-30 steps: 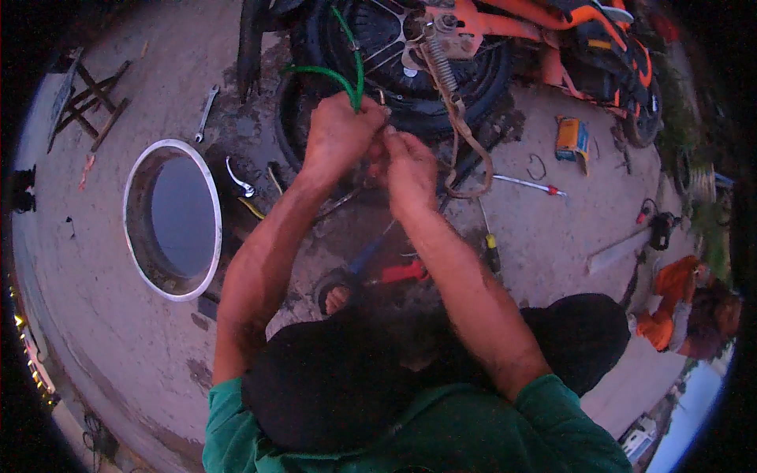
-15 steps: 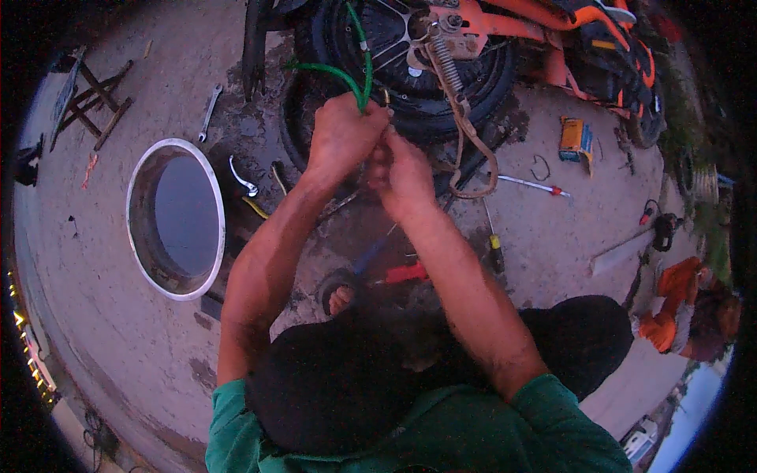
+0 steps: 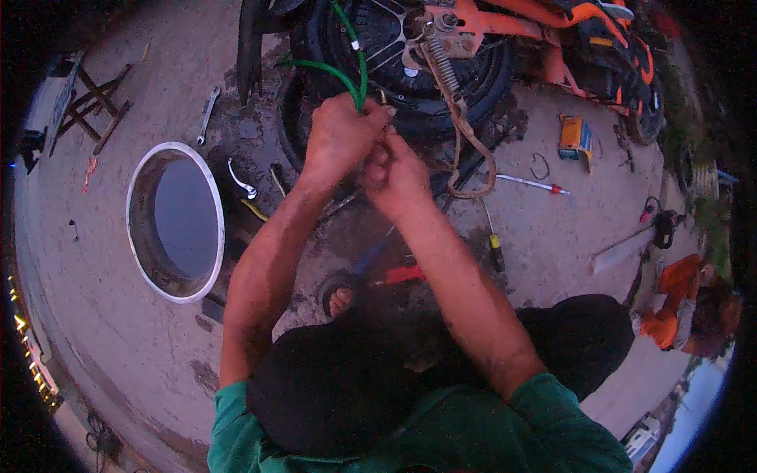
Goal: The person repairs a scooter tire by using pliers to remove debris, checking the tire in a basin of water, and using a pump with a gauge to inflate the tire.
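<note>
My left hand (image 3: 341,135) is closed, with a bright green cord or thin tube (image 3: 325,69) coming out at the top of its fist in two lengths. One length runs up over the wheel, the other bends left. My right hand (image 3: 398,173) is beside it, fingers curled and its tips meeting the left fingers. What lies between the fingertips is too small to make out. Just beyond both hands is a black tyre (image 3: 430,126) on a spoked wheel, part of an orange machine (image 3: 520,27) lying there. A rusty coil spring (image 3: 440,63) and bent metal bar (image 3: 475,146) stand right of my hands.
At left, a round metal-rimmed basin (image 3: 217,236) holds dark water. Around me lie a spanner (image 3: 208,116), a silver lever (image 3: 240,180), a yellow-handled screwdriver (image 3: 494,243), a red-tipped rod (image 3: 532,185), a small orange and blue box (image 3: 576,138) and a saw-like blade (image 3: 624,251).
My right hand has shifted slightly left, and its fingers have curled closer to the left hand. The green cord stays in my left hand.
</note>
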Available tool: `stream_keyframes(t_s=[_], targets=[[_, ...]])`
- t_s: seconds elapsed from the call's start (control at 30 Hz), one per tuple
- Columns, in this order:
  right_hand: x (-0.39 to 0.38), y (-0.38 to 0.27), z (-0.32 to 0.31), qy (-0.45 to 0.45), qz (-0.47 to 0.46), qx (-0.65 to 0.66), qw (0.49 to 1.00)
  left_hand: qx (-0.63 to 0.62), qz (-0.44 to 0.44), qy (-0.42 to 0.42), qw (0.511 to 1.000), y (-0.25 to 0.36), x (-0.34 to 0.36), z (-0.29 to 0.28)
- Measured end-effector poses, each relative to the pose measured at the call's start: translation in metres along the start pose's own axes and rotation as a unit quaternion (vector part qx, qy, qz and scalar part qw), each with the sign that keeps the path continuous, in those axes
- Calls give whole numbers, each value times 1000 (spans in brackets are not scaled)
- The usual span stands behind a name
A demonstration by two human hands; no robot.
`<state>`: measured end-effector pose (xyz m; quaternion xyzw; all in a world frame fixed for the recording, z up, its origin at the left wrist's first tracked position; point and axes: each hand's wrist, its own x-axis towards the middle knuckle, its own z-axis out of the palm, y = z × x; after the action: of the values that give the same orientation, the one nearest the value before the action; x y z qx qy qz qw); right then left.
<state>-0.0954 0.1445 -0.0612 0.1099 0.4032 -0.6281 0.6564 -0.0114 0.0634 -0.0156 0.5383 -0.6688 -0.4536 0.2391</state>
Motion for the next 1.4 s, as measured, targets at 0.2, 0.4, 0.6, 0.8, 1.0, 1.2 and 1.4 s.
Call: stream_keyframes(t_s=[0.2, 0.4, 0.6, 0.8, 1.0, 1.2, 1.4], targets=[[2, 0, 1, -13, 4, -29, 999, 30, -1, -5, 1000, 2, 2, -1], [-7, 2, 11, 57, -170, -302, 936, 44, -15, -8, 999, 8, 4, 0], [1, -3, -2, -80, 76, 92, 990, 28, 6, 19, 999, 5, 4, -4], [8, -4, -10, -165, 122, 156, 966, 104, 32, -30, 994, 4, 21, -9], [-3, -9, 10, -40, 84, 20, 995, 163, 4, -77, 984, 4, 36, -6], [-11, -8, 11, 64, -183, -342, 919, 210, -4, -45, 977, 18, 31, -5], [10, -7, 0, -10, -73, -121, 990, 166, -58, -69, 982, 23, 31, -6]])
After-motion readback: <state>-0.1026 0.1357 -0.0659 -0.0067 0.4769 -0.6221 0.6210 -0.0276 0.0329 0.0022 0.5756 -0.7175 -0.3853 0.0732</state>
